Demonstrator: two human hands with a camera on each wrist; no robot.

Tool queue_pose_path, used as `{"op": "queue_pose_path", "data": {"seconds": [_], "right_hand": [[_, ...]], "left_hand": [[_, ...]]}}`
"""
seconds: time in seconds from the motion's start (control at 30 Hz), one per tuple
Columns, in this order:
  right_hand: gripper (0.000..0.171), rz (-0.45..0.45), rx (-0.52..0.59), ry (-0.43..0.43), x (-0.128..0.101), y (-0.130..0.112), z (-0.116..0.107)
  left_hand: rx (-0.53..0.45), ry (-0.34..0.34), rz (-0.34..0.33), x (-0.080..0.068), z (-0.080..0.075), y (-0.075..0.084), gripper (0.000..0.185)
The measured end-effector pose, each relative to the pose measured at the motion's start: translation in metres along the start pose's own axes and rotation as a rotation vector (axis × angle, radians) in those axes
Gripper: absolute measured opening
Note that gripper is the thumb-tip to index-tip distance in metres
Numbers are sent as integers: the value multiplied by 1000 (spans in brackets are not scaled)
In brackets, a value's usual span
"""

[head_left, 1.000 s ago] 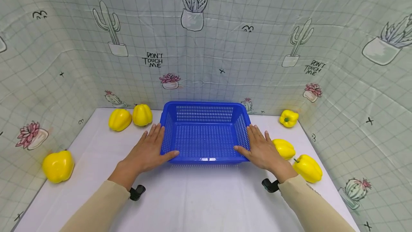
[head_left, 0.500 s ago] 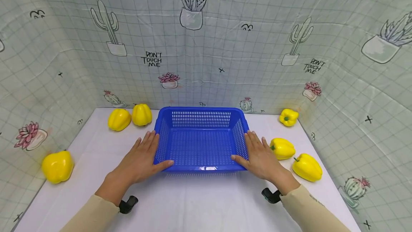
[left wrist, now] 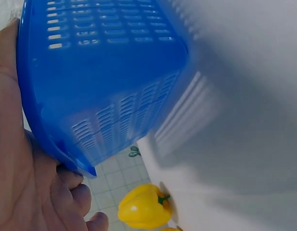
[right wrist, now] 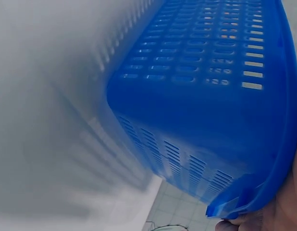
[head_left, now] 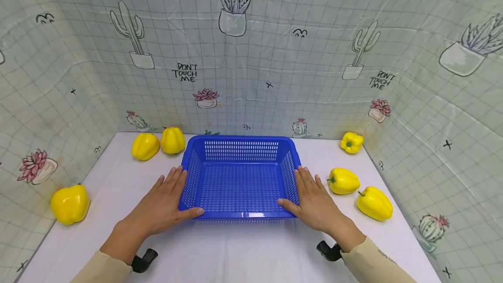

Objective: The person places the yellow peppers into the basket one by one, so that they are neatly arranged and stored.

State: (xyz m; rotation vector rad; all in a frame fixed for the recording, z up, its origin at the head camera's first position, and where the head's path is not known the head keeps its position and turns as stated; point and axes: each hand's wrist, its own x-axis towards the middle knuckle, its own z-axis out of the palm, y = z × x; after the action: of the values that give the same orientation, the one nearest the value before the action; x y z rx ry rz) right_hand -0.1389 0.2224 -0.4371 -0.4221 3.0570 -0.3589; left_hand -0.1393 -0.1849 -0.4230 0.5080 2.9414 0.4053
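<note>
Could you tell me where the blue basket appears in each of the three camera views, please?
Head: the blue basket sits mid-table, between the left hand and the right hand.
Left wrist: it fills the upper left, against the palm.
Right wrist: it fills the upper right.
Shared landmark: the white tabletop beneath the basket, seen in every view.

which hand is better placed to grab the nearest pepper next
Right, probably: the right hand rests on the basket beside a yellow pepper. The left hand has none close by.
</note>
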Motion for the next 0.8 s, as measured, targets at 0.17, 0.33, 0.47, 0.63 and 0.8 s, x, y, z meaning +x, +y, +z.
{"op": "queue_pose_path", "data": {"seconds": [0.17,0.33,0.47,0.63,0.8], "right_hand": [[106,-3,6,-5,3,-2,2],[106,-5,2,-3,3,-3,2],[103,-12,-5,17,2,-1,1],[94,-47,-31,46,0,4,-2],[83,-109,-56,110,-2,16,-5]], "left_hand": [[-6,-11,-3,0,-2,-3,126],[-9,-25,-16,1,-2,-4,129],[-19,-30,-16,2,-1,-2,133],[-29,-42,-26,3,0,1,136],[-34,-43,-30,3,-1,1,136]]}}
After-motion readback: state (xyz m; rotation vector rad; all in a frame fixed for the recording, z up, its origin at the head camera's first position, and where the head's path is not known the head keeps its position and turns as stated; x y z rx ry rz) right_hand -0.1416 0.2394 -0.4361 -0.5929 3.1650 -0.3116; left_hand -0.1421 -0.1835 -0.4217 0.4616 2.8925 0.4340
